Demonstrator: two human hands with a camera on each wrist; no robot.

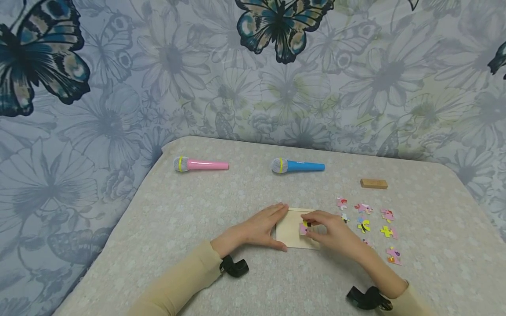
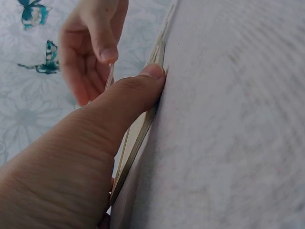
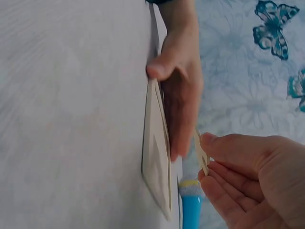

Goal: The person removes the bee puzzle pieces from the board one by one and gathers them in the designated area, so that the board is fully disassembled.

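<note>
A shallow pale wooden puzzle tray (image 1: 290,232) lies flat in front of me. My left hand (image 1: 261,228) rests against its left side, fingers fairly straight at the far corner and thumb at the near corner. In the left wrist view the thumb touches the edge of the tray (image 2: 136,136). Over the right part of the tray, my right hand (image 1: 336,232) pinches a pink and yellow jigsaw piece (image 1: 303,228) between thumb and fingers. The right wrist view shows this piece (image 3: 201,151) edge-on, raised above the tray (image 3: 156,143).
Several loose jigsaw pieces (image 1: 387,232) lie right of the tray, some partly hidden by my right hand. A small wooden block (image 1: 374,184) sits behind them. Farther back lie a pink microphone (image 1: 205,164) and a blue microphone (image 1: 304,166). A butterfly-print curtain (image 1: 237,101) hangs behind the table.
</note>
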